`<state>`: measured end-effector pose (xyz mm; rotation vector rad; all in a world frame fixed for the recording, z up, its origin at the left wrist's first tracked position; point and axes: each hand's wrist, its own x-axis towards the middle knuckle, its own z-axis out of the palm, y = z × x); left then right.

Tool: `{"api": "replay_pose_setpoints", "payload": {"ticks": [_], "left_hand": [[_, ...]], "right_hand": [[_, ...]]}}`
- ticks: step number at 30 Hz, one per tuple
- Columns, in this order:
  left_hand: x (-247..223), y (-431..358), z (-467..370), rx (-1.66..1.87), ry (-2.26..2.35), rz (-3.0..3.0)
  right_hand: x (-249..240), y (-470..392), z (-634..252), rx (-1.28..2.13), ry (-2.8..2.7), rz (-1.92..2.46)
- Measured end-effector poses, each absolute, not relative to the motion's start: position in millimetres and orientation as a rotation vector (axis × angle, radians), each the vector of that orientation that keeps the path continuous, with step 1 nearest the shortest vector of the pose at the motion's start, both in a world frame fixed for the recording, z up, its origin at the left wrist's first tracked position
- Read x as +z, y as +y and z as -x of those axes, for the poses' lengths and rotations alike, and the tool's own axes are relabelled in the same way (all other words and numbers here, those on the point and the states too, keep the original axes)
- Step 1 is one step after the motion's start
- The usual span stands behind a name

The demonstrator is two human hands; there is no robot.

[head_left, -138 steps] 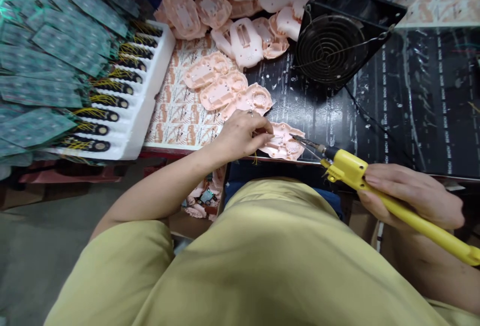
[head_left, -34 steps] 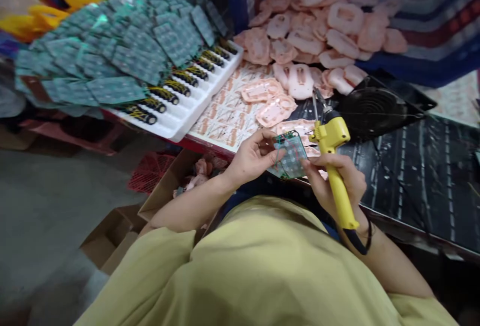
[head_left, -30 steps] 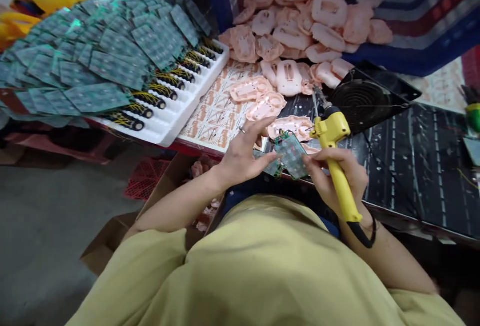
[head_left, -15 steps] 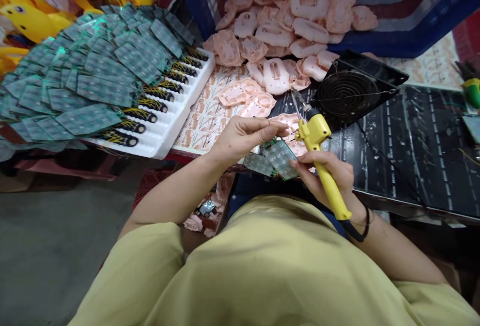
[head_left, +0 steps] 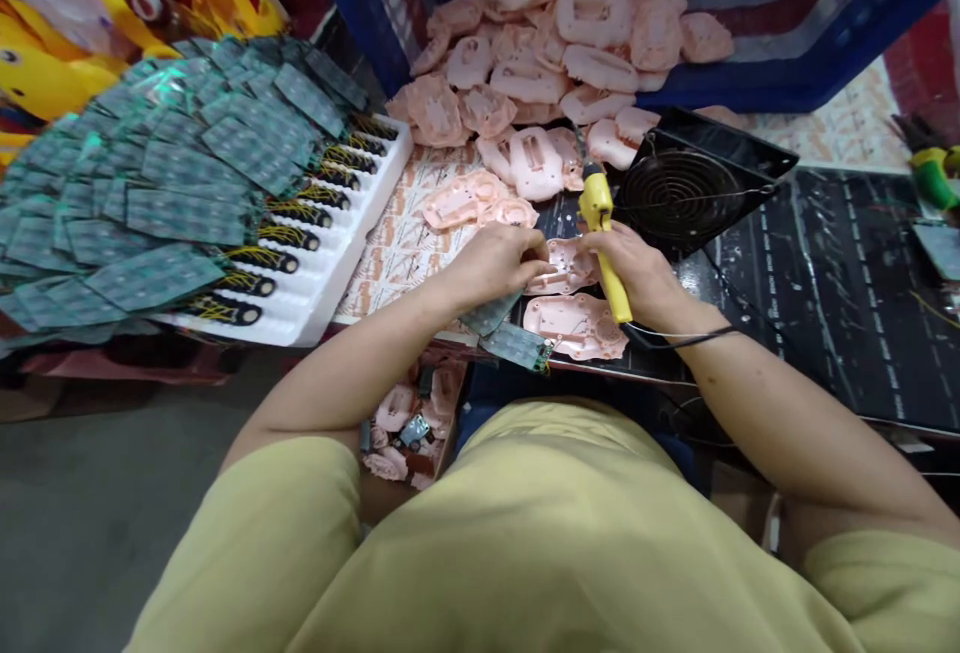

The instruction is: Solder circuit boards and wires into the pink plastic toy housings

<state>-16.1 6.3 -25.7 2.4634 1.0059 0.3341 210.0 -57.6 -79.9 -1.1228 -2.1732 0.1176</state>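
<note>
Evidently, the right hand (head_left: 637,273) grips the yellow tool (head_left: 598,203); whether the left hand (head_left: 491,268), at the upper pink shell (head_left: 564,268), pinches anything cannot be told. A circuit board (head_left: 517,346) lies by the bench (head_left: 825,283) edge; a brushing left forearm (head_left: 375,363) could dislodge it. Blue crate (head_left: 810,98) holds piled shells (head_left: 592,18); foam tray (head_left: 349,233), black wired parts (head_left: 289,262); floor-side box (head_left: 455,423), loose pink pieces (head_left: 397,406).

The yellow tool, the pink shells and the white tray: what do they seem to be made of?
Yellow tool: likely plastic, smooth and evenly coloured. Pink shells: probably moulded plastic, fairly matte, with raised rims. White tray: perhaps foam, judging by its thick, dull ridges.
</note>
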Motion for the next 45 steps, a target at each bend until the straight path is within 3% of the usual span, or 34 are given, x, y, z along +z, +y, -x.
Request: {"api": "replay_pose_setpoints", "payload": {"ticks": [5, 14, 20, 26, 34, 45], "left_hand": [[-36, 8, 9, 0.234, 0.966, -2.577], [-41, 11, 7, 0.214, 0.923, -2.563], [-44, 9, 5, 0.215, 1.026, -2.438], [-46, 9, 4, 0.221, 1.051, -2.465], [-46, 8, 2, 0.181, 1.069, -2.478], [-49, 6, 0, 0.204, 1.104, -2.489]], "right_hand": [[-83, -61, -217, 0.164, -2.188, 1.171], [-42, -124, -228, -0.17, -2.012, 1.125], [-46, -168, -253, -0.448, -1.692, 1.402], [-57, -174, -251, -0.112, -1.777, 1.24], [-63, -162, -248, 0.096, -1.823, 1.082], [-55, -146, -249, 0.088, -1.973, 0.952]]}}
